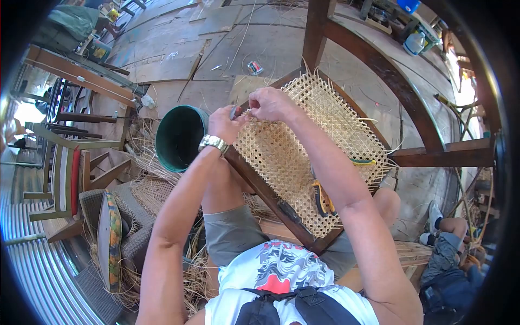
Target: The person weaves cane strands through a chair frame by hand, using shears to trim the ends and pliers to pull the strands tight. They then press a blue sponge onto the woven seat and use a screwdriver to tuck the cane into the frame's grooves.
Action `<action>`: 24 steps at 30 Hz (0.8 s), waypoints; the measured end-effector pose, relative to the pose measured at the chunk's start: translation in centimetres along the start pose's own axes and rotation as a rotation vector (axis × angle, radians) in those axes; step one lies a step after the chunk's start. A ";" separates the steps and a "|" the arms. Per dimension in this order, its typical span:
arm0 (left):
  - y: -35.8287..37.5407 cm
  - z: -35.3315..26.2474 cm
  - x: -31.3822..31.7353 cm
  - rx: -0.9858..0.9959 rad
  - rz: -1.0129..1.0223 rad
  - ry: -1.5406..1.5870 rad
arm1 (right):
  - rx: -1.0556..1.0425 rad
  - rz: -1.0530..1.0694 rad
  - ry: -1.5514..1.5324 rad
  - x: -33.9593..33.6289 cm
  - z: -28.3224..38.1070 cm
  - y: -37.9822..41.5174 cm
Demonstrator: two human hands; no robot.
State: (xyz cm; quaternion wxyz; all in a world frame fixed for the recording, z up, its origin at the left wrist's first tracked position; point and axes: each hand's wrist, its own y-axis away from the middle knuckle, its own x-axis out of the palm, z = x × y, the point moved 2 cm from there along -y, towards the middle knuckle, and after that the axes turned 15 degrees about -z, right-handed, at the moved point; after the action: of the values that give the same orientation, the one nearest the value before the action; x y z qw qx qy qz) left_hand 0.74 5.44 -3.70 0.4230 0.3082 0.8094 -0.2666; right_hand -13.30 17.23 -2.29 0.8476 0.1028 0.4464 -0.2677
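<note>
A dark wooden chair frame [265, 189] lies tilted across my lap, its seat filled with pale woven cane [303, 141]. Both hands work at the far left corner of the weave. My left hand [225, 123], with a metal watch on the wrist, grips a small dark-handled tool against the frame's edge. My right hand [270, 103] pinches a thin cane strand beside it. A yellow-and-black tool [323, 197] rests on the cane near my right forearm.
A green bucket [179, 138] stands left of the frame. Loose cane strands litter the plywood floor [216, 49]. Wooden chairs [65, 162] and a cushion stand on the left. Another person's legs [447, 238] are at the lower right.
</note>
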 end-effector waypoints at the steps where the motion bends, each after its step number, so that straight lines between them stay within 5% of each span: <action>1: 0.0 -0.1 0.5 0.121 -0.100 -0.060 | -0.025 -0.048 0.019 0.4 0.0 0.1; 11: -0.3 -1.6 2.3 -0.073 -0.084 -0.060 | -0.171 -0.312 0.151 2.4 -0.5 1.8; 18: -1.8 0.3 0.2 0.206 -0.104 -0.058 | -0.179 -0.295 0.133 2.3 -1.2 0.8; 20: -2.3 1.3 -0.4 0.199 -0.034 -0.097 | 0.092 -0.220 -0.353 0.2 -1.9 0.5; 24: -2.1 0.8 0.8 0.121 -0.059 -0.079 | 0.202 -0.405 -0.397 -1.8 -2.6 0.8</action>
State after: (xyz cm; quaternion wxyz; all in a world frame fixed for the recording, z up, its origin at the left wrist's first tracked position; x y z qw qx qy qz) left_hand -0.65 3.68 -4.41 0.4272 0.2985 0.7831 -0.3394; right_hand -15.47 19.60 -2.37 0.8330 0.0412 0.2544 -0.4895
